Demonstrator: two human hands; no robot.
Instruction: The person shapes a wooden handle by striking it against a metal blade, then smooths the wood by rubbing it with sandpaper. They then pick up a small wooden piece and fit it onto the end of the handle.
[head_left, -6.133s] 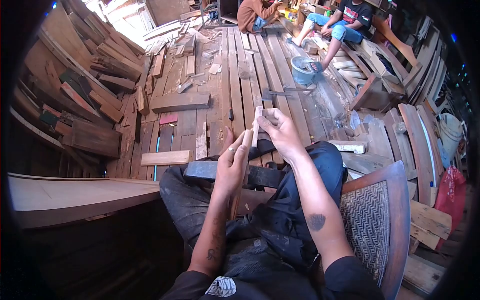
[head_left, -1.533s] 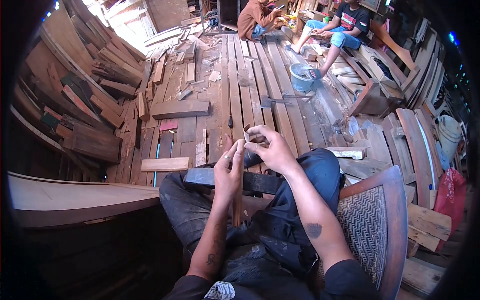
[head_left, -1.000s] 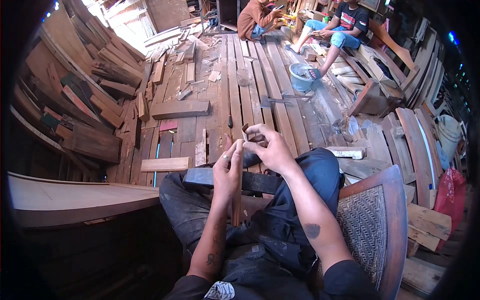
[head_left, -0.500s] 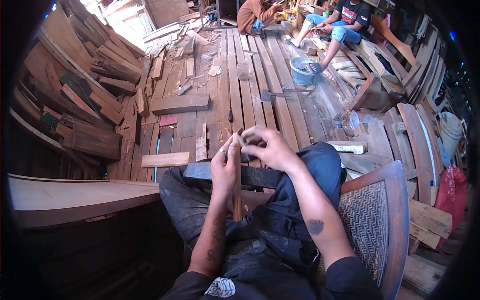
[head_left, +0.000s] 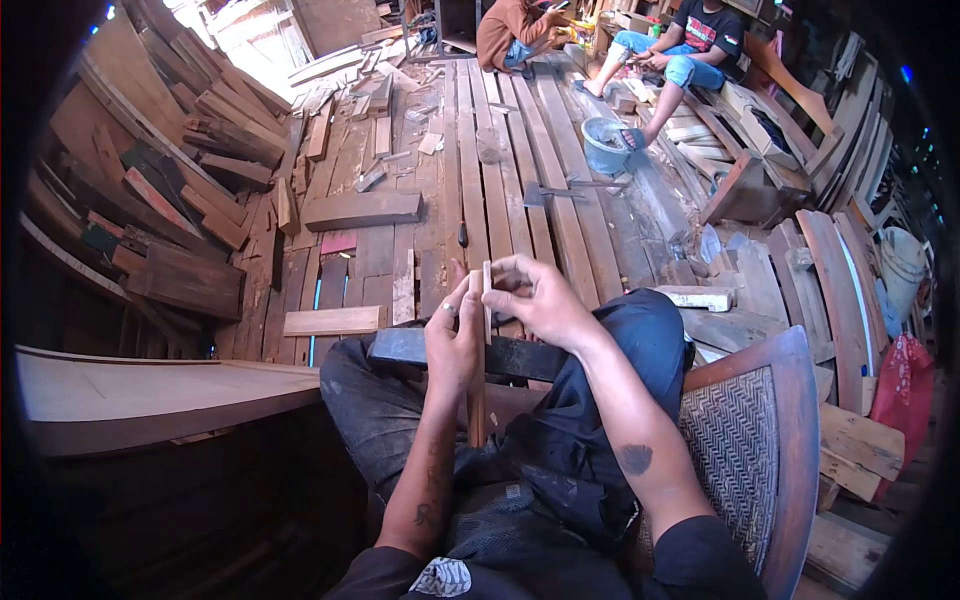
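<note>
My left hand [head_left: 453,335] wraps round a long narrow wooden strip [head_left: 477,400], which points down toward my lap. Beside its upper end, my right hand [head_left: 540,303] pinches a thin pale wooden piece [head_left: 487,300] between thumb and fingers, held upright against or very near the strip. Below both hands, a dark block [head_left: 520,355] lies across between my legs. A dark-handled tool [head_left: 462,234] rests on the floor planks just beyond my hands.
A light board [head_left: 150,395] juts in at the left, and a woven-panel chair part [head_left: 735,440] stands at the right. Ahead are an axe-like tool [head_left: 535,194], a bucket [head_left: 606,150] and two seated people. Wood piles line both sides.
My right hand has turned slightly, and the thin pale piece in its fingers now shows upright beside the strip. My left hand keeps its hold.
</note>
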